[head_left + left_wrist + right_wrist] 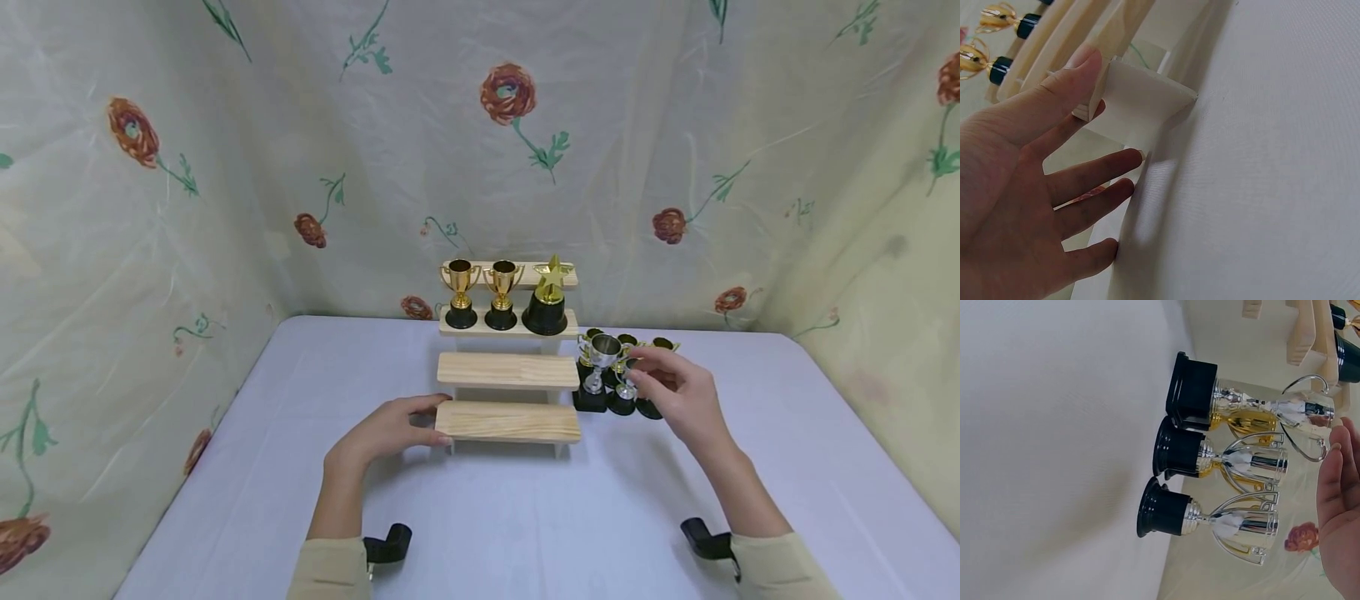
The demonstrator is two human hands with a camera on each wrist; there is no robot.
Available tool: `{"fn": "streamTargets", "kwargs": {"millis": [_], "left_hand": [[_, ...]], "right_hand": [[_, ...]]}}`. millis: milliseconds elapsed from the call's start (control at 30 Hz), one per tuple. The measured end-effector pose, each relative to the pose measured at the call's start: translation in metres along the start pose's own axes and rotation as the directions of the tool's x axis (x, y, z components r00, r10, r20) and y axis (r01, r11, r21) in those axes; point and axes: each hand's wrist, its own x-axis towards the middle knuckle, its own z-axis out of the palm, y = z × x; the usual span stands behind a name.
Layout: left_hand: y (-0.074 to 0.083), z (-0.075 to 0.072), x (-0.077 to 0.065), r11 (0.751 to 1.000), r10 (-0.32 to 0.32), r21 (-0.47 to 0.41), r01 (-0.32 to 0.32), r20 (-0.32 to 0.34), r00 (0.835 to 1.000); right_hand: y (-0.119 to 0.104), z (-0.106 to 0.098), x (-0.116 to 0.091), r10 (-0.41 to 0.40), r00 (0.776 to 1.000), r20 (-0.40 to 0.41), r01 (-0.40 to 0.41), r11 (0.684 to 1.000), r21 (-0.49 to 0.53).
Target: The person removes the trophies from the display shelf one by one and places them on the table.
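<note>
My left hand [390, 429] pinches the left end of the lowest step of a wooden tiered stand [508, 422], thumb on one face and index finger behind. In the left wrist view its other fingers [1100, 169] spread apart over the white cloth. My right hand [678, 392] hovers over a cluster of trophy cups at the stand's right. Its fingertips lie close to the rim of a larger silver trophy cup [1307, 412] in the right wrist view. Two smaller silver trophy cups [1254, 462] stand beside that one, all on black bases, with gold trophy cups [1250, 423] partly hidden behind them.
Two gold trophy cups [461, 287] and a gold star trophy [551, 292] stand in a row on an upper step. Below them, two bare steps [508, 370] face me. A flowered curtain [600, 125] closes off the white-clothed table [495, 533] at the back and sides.
</note>
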Motion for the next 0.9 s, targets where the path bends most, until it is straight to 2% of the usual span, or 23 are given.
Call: {"fn": "streamTargets", "kwargs": {"millis": [100,300,567,700,900], "left_hand": [[0.000,0.000,0.000,1.000,-0.001,0.001,0.001,0.002,1.000],[-0.001,0.000,0.001,1.000,0.001,0.001,-0.001,0.006,1.000],[-0.001,0.000,0.000,1.000,-0.005,0.013,0.005,0.006,1.000],[0.000,0.000,0.000,1.000,-0.001,0.007,0.001,0.001,1.000],[0.000,0.000,0.000,1.000,-0.004,0.011,0.004,0.004,1.000]], "right_hand": [[0.001,0.000,0.002,-0.012,1.000,-0.001,0.012,1.000,-0.013],[0.020,0.003,0.009,-0.016,1.000,0.010,0.016,1.000,-0.027],[-0.007,0.001,0.010,-0.009,0.999,0.038,0.008,1.000,0.007],[0.007,0.005,0.015,-0.011,0.999,0.030,0.011,1.000,-0.002],[0.015,0.013,0.024,-0.029,0.999,0.040,0.028,0.999,0.032]]}}
